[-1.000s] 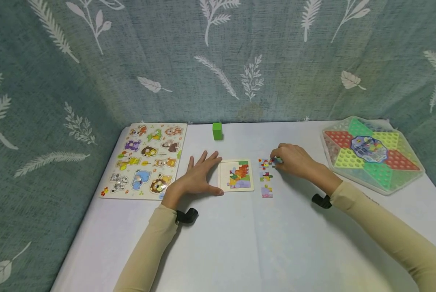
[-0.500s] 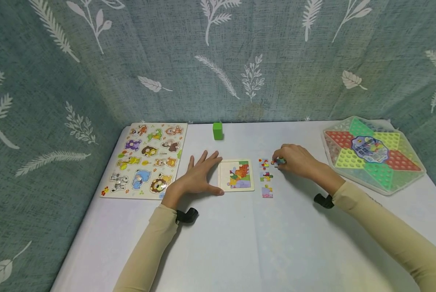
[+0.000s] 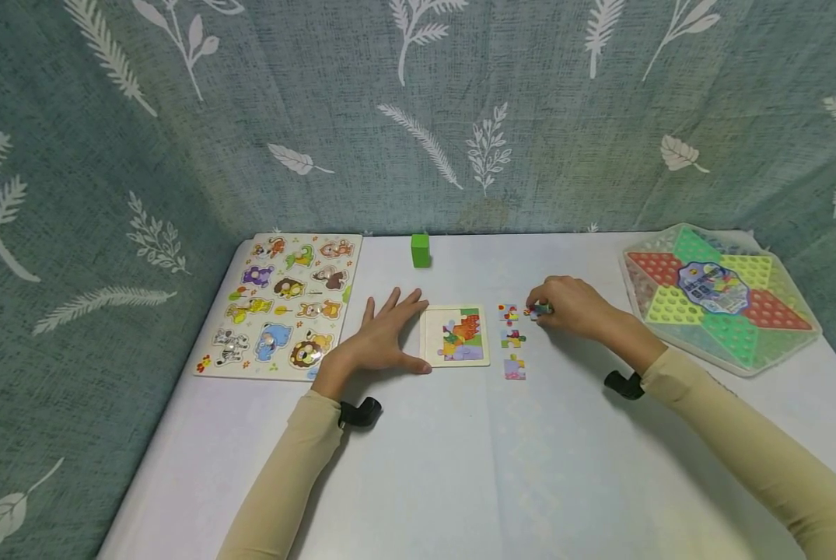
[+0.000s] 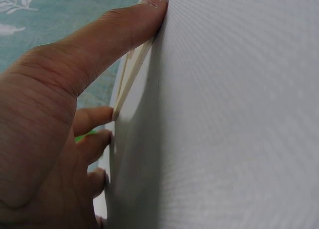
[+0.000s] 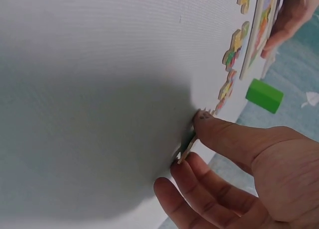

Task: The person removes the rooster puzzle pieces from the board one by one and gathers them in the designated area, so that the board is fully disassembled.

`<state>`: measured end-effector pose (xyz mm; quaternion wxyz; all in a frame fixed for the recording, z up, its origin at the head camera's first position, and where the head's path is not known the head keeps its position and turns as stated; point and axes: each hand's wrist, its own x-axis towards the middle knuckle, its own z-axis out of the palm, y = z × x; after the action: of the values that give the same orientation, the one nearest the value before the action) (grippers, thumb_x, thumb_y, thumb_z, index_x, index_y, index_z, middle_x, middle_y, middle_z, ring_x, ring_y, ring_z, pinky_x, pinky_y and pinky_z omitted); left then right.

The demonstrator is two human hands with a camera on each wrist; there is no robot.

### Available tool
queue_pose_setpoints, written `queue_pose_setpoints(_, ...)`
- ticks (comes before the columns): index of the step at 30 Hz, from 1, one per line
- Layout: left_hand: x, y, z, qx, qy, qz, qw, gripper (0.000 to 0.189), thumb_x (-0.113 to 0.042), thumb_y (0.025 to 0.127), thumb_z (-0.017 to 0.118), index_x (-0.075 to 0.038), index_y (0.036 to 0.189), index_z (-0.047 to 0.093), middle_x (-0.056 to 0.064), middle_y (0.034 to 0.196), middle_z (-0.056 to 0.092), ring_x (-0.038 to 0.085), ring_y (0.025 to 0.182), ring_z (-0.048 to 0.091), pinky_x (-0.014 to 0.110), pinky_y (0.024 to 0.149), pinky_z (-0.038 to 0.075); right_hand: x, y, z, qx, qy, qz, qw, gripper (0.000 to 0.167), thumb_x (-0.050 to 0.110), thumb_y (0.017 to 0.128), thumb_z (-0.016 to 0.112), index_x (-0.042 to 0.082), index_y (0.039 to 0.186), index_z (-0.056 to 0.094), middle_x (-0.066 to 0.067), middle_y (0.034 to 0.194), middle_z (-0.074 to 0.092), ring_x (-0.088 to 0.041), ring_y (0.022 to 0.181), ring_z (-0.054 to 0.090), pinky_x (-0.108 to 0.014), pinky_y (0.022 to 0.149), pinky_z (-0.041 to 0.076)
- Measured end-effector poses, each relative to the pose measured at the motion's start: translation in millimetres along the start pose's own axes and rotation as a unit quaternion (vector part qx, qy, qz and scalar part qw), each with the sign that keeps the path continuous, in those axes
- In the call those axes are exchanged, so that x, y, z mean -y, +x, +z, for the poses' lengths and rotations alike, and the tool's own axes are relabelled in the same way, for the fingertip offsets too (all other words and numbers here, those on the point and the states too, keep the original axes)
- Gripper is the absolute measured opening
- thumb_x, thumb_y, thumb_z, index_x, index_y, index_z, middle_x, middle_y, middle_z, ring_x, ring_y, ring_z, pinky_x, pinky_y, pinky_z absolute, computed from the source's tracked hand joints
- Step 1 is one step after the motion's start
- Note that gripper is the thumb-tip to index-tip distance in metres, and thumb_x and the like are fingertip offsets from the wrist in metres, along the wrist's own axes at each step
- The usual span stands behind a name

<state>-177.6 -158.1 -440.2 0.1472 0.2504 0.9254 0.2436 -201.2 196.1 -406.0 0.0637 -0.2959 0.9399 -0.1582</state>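
Note:
In the head view my left hand [image 3: 383, 338] lies with fingers spread at the left side of a small wooden jigsaw tray [image 3: 430, 330]. Its thumb and index finger touch the tray's edge, as the left wrist view also shows. Part of a colourful picture [image 3: 463, 338] is assembled inside the tray. To its right, my right hand [image 3: 573, 307] pinches a jigsaw piece [image 5: 188, 150] between thumb and fingers, low over the table and mostly hidden by them. Three loose pieces stand in a column beside the tray: top [image 3: 508, 313], middle [image 3: 512, 339] and bottom [image 3: 514, 367].
An animal peg puzzle board [image 3: 285, 307] lies at the left. A green block [image 3: 421, 251] stands behind the tray, near the cloth backdrop [image 3: 348, 117]. At the right is a hexagonal Chinese checkers box [image 3: 722, 299]. Everything rests on a white tablecloth [image 3: 431, 467].
My right hand has shifted slightly right with the pinched jigsaw piece, so a gap now shows between it and the top loose piece. The left hand stays at the tray.

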Motion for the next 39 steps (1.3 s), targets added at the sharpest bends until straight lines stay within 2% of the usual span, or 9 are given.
queue_pose_setpoints(10, -0.1, 0.4, 0.2, -0.001, 0.002, 0.001, 1.0000, 0.115, -0.055, 0.068, 0.088, -0.018, 0.159, 0.029, -0.001, 0.167, 0.010, 0.028, 0.152, -0.006, 0.059, 0.114, -0.016, -2, 1.7, -1, 0.009, 0.004, 0.012, 0.9999, 0.023, 0.007, 0.082, 0.081, 0.005, 0.105, 0.076, -0.012, 0.097, 0.071, -0.030, 0.090, 0.067, -0.048, 0.074, 0.054)
queue_pose_setpoints(17, -0.8, -0.1, 0.3, 0.001, -0.001, 0.000, 1.0000, 0.114, -0.054, 0.069, 0.088, -0.018, 0.159, 0.029, -0.002, 0.167, 0.009, 0.027, 0.152, -0.006, 0.059, 0.114, -0.015, -1, 3.7, -2, 0.021, -0.005, 0.028, 0.9994, 0.030, 0.013, 0.082, 0.082, 0.004, 0.110, 0.074, -0.011, 0.098, 0.067, -0.026, 0.086, 0.062, -0.046, 0.073, 0.052)
queue_pose_setpoints(24, -0.3, -0.8, 0.3, -0.001, -0.005, -0.003, 1.0000, 0.115, -0.053, 0.068, 0.089, -0.017, 0.159, 0.029, -0.001, 0.167, 0.009, 0.027, 0.152, -0.007, 0.058, 0.114, -0.016, 18, 9.7, -10, 0.007, -0.007, 0.023, 0.9997, 0.038, 0.014, 0.082, 0.082, 0.001, 0.116, 0.071, -0.015, 0.105, 0.064, -0.026, 0.086, 0.060, -0.046, 0.073, 0.051)
queue_pose_setpoints(31, -1.4, 0.4, 0.9, 0.001, -0.007, 0.000, 1.0000, 0.115, -0.053, 0.068, 0.089, -0.017, 0.159, 0.029, -0.001, 0.167, 0.009, 0.027, 0.152, -0.007, 0.058, 0.114, -0.016, 35, 16.3, -11, 0.003, 0.004, 0.000, 1.0000, 0.034, 0.012, 0.084, 0.079, 0.000, 0.115, 0.071, -0.015, 0.105, 0.065, -0.027, 0.086, 0.061, -0.045, 0.073, 0.052)
queue_pose_setpoints(39, -0.1, 0.9, 0.0, 0.002, -0.004, -0.001, 1.0000, 0.114, -0.053, 0.069, 0.089, -0.017, 0.159, 0.029, -0.001, 0.167, 0.009, 0.028, 0.152, -0.006, 0.058, 0.114, -0.016, 54, 31.5, -8, 0.016, 0.025, -0.015, 0.9995, 0.037, 0.015, 0.087, 0.078, 0.001, 0.120, 0.070, -0.015, 0.110, 0.066, -0.025, 0.087, 0.061, -0.043, 0.073, 0.051)
